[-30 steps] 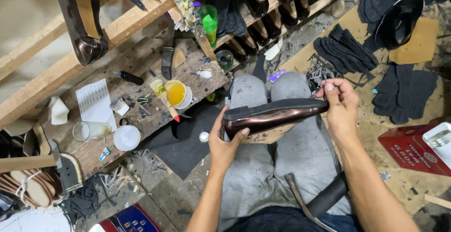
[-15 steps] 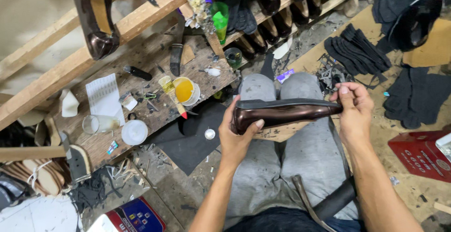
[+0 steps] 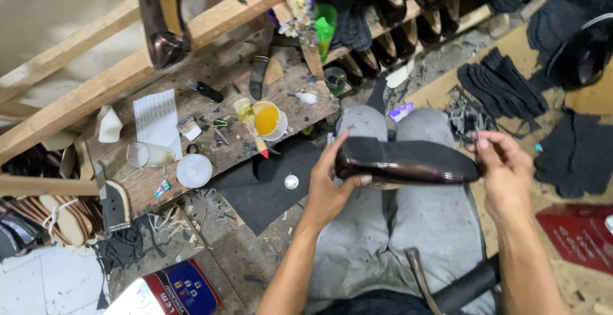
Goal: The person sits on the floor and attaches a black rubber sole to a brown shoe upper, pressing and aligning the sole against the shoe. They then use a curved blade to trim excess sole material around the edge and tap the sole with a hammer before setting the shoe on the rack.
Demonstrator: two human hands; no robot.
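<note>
Dark shoe, sole up, heel in left hand grip, toe pinched by right hand

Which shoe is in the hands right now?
The brown shoe over the lap, sole up, held between left hand and right hand; the others sit on the rack.

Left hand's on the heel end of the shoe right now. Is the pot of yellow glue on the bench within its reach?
Probably yes. The pot of yellow glue sits on the wooden bench just above the left hand, with nothing standing between them. But that hand grips the brown shoe, so the right hand must hold it alone.
</note>
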